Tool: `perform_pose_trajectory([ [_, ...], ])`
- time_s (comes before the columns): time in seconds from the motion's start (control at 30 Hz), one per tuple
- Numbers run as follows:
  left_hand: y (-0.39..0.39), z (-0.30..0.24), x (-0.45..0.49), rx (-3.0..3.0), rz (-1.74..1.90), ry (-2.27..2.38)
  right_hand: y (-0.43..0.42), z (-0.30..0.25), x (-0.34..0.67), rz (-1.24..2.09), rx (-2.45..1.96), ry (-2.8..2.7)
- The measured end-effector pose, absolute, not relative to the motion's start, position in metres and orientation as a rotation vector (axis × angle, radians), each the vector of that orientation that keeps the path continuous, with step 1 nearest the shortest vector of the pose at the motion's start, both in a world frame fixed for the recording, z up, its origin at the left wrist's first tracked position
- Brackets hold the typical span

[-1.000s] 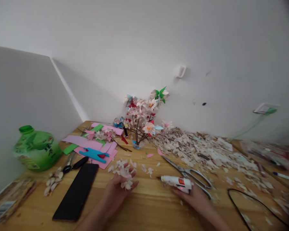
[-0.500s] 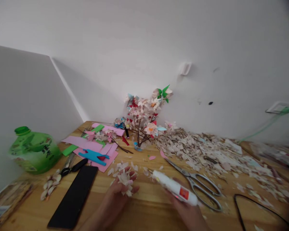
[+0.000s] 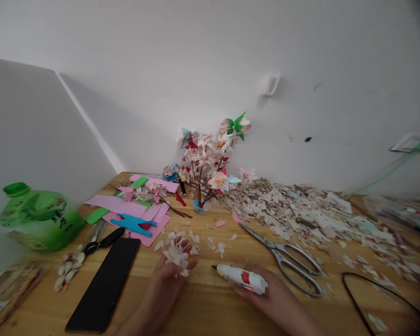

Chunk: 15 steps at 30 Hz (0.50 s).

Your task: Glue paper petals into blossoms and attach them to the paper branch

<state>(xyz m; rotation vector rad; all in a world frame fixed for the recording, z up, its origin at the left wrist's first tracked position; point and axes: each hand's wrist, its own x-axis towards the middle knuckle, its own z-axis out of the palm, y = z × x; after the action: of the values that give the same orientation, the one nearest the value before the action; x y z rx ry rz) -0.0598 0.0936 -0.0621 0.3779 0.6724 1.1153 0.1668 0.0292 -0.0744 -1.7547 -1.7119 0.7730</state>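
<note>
My left hand [image 3: 167,282] is closed around a white petal flower [image 3: 177,255], its pale petals spreading above the fingers, with a small pink bit at its side. My right hand [image 3: 271,291] grips a white glue gun [image 3: 243,278] with an orange-red label. The dark tip of the gun points left toward the flower, with a gap between them. Loose white petals [image 3: 217,245] lie on the wood just beyond both hands. Right of the glue gun rest metal scissors [image 3: 278,249], blades pointing away and to the left.
A bouquet of handmade flowers [image 3: 205,158] stands against the wall. Dry petals [image 3: 287,210] are heaped at the back right. Coloured paper strips [image 3: 119,205], a black phone [image 3: 103,284], garlic-like pieces [image 3: 69,267] and a green bottle [image 3: 44,219] occupy the left. A black cable [image 3: 353,298] curves at right.
My right hand has brought the glue gun down and to the left, and the gun now lies flatter. The left hand still holds the flower. The view has shifted slightly.
</note>
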Motion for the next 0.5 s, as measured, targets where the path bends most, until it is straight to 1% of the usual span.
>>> perform_pose_trajectory([
  [0.1, 0.094, -0.061, -0.061, 0.333, 1.120, 0.686, 0.029, -0.084, 0.174, 0.986, -1.749, -1.586],
  [0.17, 0.095, -0.061, -0.061, 0.313, 1.121, 0.684, 0.028, -0.084, 0.175, 1.050, -1.726, -1.590],
  [0.3, 0.095, -0.061, -0.060, 0.296, 1.111, 0.667, 0.020, -0.062, 0.197, 1.114, -1.794, -1.728],
  [0.37, 0.094, -0.060, -0.060, 0.297, 1.102, 0.672, 0.016, -0.050, 0.224, 1.220, -1.725, -1.720],
  [0.43, 0.093, -0.059, -0.060, 0.302, 1.093, 0.667, 0.016, -0.045, 0.257, 1.092, -1.709, -1.673],
  [0.5, 0.091, -0.058, -0.060, 0.312, 1.088, 0.639, 0.019, -0.050, 0.286, 0.843, -1.933, -1.604],
])
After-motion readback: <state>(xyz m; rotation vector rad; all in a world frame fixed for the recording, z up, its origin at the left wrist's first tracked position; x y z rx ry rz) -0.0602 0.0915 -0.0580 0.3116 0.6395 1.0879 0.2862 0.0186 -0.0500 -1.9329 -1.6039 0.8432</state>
